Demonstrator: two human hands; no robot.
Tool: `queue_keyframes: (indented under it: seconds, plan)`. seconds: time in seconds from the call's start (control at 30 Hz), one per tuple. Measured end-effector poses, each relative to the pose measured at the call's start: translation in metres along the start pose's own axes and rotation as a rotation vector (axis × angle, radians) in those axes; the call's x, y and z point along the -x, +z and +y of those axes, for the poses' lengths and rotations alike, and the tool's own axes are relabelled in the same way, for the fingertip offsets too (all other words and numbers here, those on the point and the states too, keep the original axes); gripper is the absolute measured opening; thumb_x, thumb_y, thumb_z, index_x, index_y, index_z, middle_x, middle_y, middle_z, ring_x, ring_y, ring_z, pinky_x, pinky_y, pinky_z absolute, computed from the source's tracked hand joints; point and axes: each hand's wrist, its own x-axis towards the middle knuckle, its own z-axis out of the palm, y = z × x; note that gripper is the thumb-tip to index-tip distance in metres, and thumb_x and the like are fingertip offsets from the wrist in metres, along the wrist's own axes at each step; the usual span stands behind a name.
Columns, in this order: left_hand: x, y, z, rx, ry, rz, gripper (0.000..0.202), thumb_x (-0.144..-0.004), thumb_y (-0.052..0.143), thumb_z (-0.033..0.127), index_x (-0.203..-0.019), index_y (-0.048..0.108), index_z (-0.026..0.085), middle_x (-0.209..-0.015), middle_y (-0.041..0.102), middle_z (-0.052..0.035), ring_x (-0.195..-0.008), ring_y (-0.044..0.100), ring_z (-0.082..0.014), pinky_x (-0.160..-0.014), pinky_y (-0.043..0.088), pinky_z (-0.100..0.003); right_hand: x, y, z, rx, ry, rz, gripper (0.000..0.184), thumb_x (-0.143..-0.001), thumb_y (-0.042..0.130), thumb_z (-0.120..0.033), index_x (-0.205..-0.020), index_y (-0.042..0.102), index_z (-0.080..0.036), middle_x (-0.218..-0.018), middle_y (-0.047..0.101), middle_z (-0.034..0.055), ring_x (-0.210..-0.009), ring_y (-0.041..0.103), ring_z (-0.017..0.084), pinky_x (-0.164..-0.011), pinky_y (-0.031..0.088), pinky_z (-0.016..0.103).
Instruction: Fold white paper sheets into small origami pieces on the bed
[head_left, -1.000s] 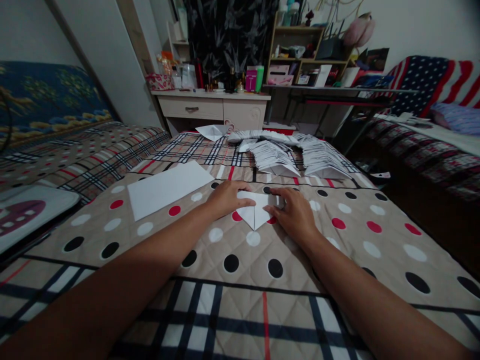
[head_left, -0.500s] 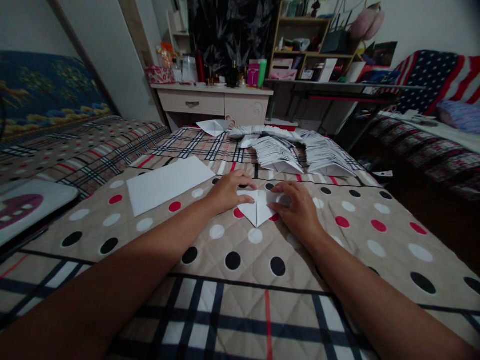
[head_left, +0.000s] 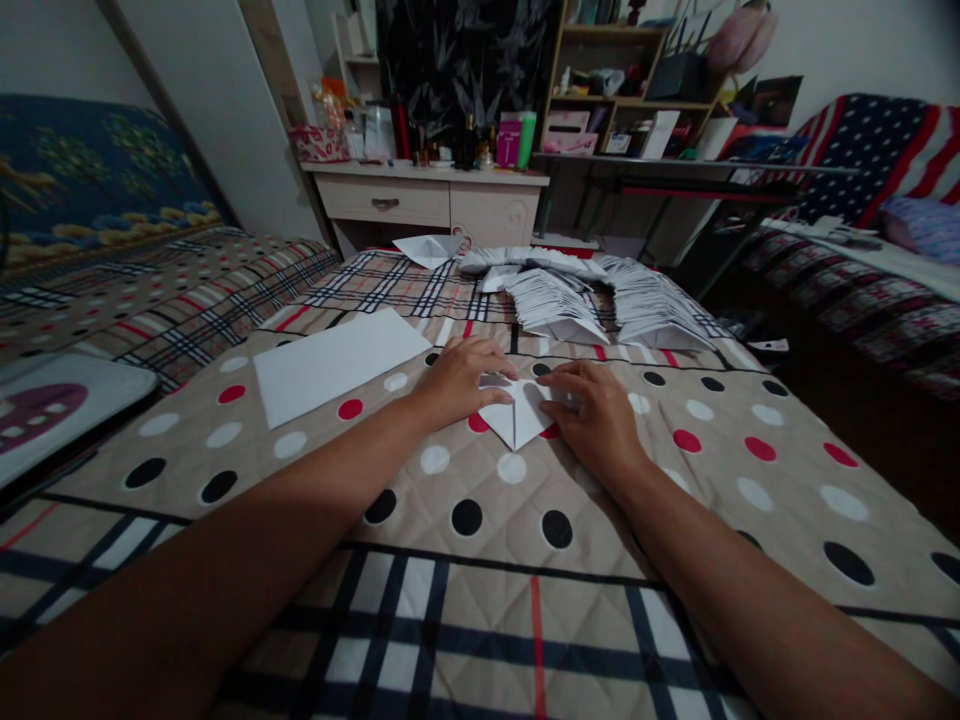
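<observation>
A small piece of white folded paper [head_left: 517, 428] lies on the spotted bedspread, its point towards me and a crease down its middle. My left hand [head_left: 456, 382] grips its left side, thumb in front and fingers behind. On the opposite side, my right hand [head_left: 598, 412] holds the paper between thumb and curled fingers. The paper's far edge is partly hidden by the fingers. To the left of my left hand, flat white sheets of paper [head_left: 337, 365] rest on the bed.
Beyond my hands stand rows of folded paper pieces, a left row [head_left: 555, 303] and a right row [head_left: 654, 305]. Another folded piece [head_left: 426, 250] lies farther back. A white, purple-marked object [head_left: 67, 410] is at the left edge. A cluttered dresser [head_left: 405, 200] stands behind the bed.
Both hands stay on the folded paper with only slight finger movement. The paper's upper flaps look a little shifted, and the camera view has tilted slightly.
</observation>
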Motion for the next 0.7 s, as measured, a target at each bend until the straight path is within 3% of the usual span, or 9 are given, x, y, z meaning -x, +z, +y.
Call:
queue_keyframes:
  seconds: [0.33,0.5,0.7]
  plan:
    - [0.0001,0.0002,-0.003,-0.056,-0.051,-0.058,0.028,-0.073,0.077,0.038,-0.095,0.071,0.022,-0.095,0.069,-0.002,-0.097,0.06,-0.0215,-0.084,0.038,-0.037,-0.0004,0.0026,0.0002,0.067,0.049,-0.074,0.029,-0.078,0.067,-0.02,-0.106,0.071,-0.017,-0.11,0.067,0.0103,-0.104,0.058,0.028,-0.092,0.047,0.044]
    - [0.0003,-0.0001,-0.0038,-0.077,-0.082,-0.082,0.037,-0.073,0.076,0.04,-0.105,0.07,0.024,-0.102,0.067,-0.0029,-0.1,0.06,-0.0219,-0.085,0.039,-0.037,0.0001,0.0016,-0.0025,0.101,0.063,-0.092,0.036,-0.079,0.067,-0.025,-0.114,0.069,-0.016,-0.115,0.065,0.0115,-0.107,0.057,0.03,-0.093,0.046,0.046]
    - [0.0001,-0.0009,-0.0026,-0.098,-0.093,-0.096,0.032,-0.074,0.075,0.042,-0.101,0.072,0.024,-0.101,0.068,-0.0032,-0.101,0.06,-0.0227,-0.085,0.039,-0.037,0.0003,0.0021,-0.002,0.103,0.063,-0.099,0.037,-0.08,0.066,-0.028,-0.115,0.068,-0.016,-0.115,0.065,0.0115,-0.107,0.057,0.03,-0.094,0.046,0.047]
